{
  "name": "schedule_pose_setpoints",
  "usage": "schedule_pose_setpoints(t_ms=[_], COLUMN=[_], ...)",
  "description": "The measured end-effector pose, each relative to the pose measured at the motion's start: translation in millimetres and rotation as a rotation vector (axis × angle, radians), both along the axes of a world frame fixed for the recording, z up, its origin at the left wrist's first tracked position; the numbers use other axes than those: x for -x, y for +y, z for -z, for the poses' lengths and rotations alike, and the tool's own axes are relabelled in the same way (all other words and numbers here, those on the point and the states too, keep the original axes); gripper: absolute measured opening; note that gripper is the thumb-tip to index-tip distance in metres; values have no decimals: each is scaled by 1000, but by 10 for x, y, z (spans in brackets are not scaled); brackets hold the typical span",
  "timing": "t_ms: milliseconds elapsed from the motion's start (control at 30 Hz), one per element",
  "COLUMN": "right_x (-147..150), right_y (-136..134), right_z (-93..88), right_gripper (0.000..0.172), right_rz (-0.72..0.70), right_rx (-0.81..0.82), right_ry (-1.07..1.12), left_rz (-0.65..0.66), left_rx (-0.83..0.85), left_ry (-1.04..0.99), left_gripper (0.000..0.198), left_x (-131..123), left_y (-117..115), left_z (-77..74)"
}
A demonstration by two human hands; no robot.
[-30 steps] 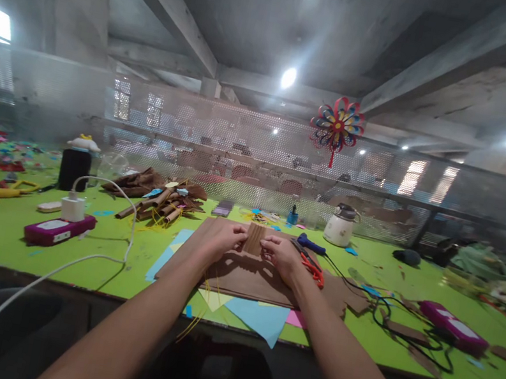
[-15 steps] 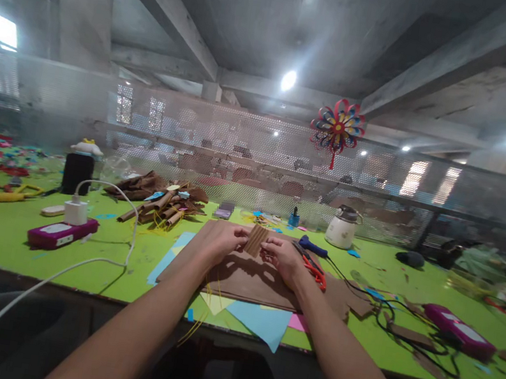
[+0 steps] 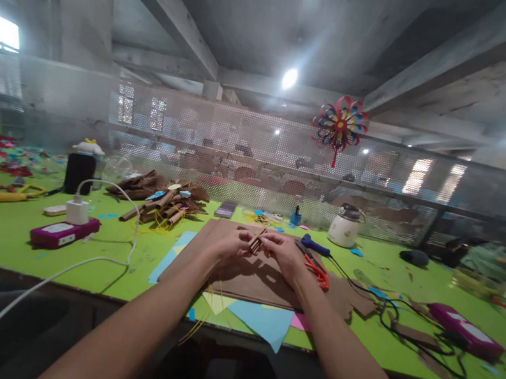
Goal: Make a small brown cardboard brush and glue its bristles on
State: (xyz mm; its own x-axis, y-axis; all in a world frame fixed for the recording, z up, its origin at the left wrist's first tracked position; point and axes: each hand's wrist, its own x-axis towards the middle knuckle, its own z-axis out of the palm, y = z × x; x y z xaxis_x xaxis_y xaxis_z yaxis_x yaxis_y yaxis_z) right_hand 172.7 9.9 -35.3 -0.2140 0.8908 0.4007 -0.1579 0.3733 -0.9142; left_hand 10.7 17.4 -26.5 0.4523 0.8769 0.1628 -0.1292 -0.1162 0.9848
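My left hand [image 3: 228, 245] and my right hand [image 3: 282, 252] meet over a large brown paper sheet [image 3: 243, 275] on the green table [image 3: 7, 232]. Both pinch a small pleated strip of brown paper [image 3: 256, 242], now squeezed narrow and tilted between the fingertips. Blue, yellow and pink paper sheets [image 3: 260, 319] stick out from under the brown sheet at the near table edge. Red-handled scissors [image 3: 312, 268] lie just right of my right hand.
A pile of brown paper rolls [image 3: 159, 196] lies at the back left. A magenta power strip [image 3: 62, 231] with a white charger and cable sits at left, another magenta strip [image 3: 467, 330] with black cable at right. A white kettle [image 3: 344, 225] stands behind.
The pleated brown strip was spread flat and upright between my hands; now it is squeezed together into a thin bundle, and my fingertips have come closer.
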Motion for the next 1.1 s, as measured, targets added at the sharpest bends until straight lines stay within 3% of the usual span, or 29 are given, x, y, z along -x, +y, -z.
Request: schedule_pose_setpoints(t_ms=[100,233,433,867,1100], right_x=[6,23,56,44,48], right_y=[-12,22,25,-8,-16], right_z=[-37,-21,41,-9,-32], right_gripper=[25,49,35,34,36], right_rz=[132,258,-64,-63,15], right_rx=[-53,50,93,61,47], right_ry=[5,108,32,65,-13], left_rz=[101,119,116,187,200], left_rx=[33,83,72,-14,25], left_ry=[-68,-127,-149,-16,9], left_gripper=[20,25,29,23,24], left_x=[44,55,-1,34,92], left_y=[9,69,39,-4,-30], left_z=[-7,34,29,-57,-94])
